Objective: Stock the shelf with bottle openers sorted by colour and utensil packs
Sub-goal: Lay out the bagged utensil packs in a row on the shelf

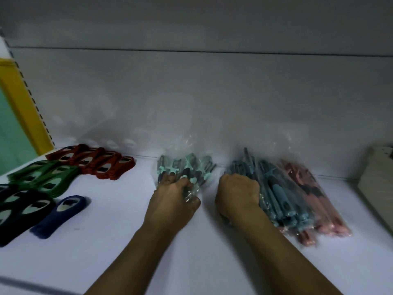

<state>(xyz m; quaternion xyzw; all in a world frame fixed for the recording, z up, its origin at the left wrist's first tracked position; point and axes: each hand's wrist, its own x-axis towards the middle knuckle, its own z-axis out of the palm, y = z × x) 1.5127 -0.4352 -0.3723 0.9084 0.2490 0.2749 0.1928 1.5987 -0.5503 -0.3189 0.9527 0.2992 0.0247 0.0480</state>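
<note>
On the white shelf (119, 241), my left hand (172, 201) grips a bundle of mint-green utensil packs (185, 169) in clear plastic, standing them near the back wall. My right hand (237, 193) is curled round the left side of a stack of blue utensil packs (276, 188). Pink utensil packs (314, 196) lie right beside the blue ones. At the left, bottle openers lie in colour groups: red (95, 161) at the back, green (44, 177) in front of them, dark ones (19, 211) at the edge, and one blue opener (61, 216) lying alone.
A yellow and green upright (23, 107) bounds the shelf at the left. A pale box or stack (376, 184) stands at the far right. The shelf's back wall (212, 99) rises close behind the packs.
</note>
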